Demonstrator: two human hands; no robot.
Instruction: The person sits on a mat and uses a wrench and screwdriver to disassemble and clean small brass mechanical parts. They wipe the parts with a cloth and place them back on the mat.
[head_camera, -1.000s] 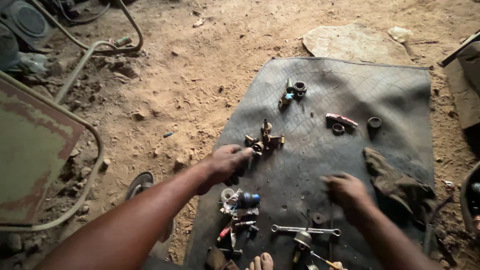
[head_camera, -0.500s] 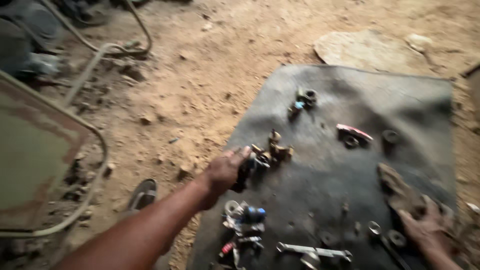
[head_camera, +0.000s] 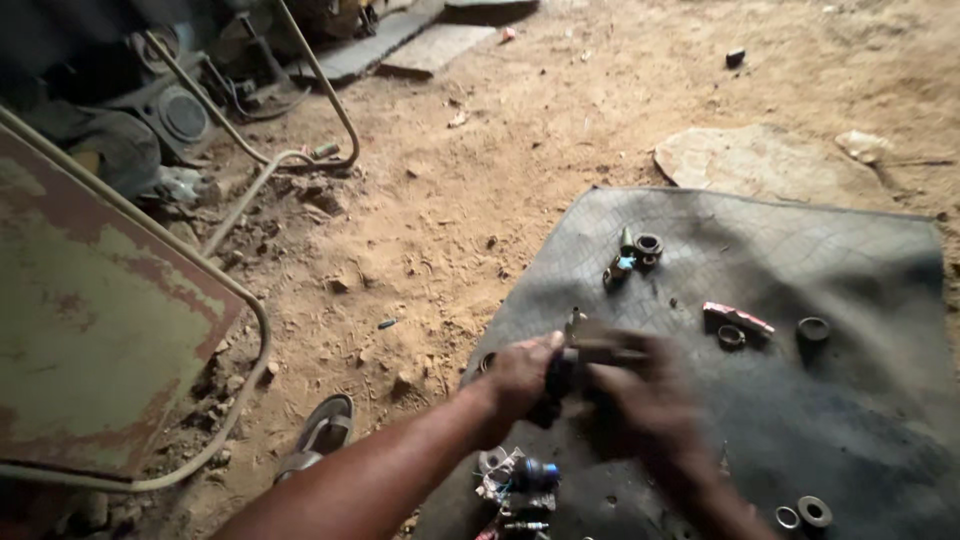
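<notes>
Head view: both hands (head_camera: 580, 385) grip metal part (head_camera: 590, 350).

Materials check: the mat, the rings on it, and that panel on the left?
Mat: looks like dark grey rubber, matte, with a cracked surface. Rings: probably steel, dull grey with a slight sheen. Panel: painted sheet metal, faded green with rust patches, framed by bent tube.

Only 1 thing here may count as a package: a small, flat, oblong red-and-white wrapper (head_camera: 738, 319) lying on the dark rubber mat (head_camera: 850, 400), right of centre, just beside a metal ring (head_camera: 731, 337). No signs or screens show.
</notes>
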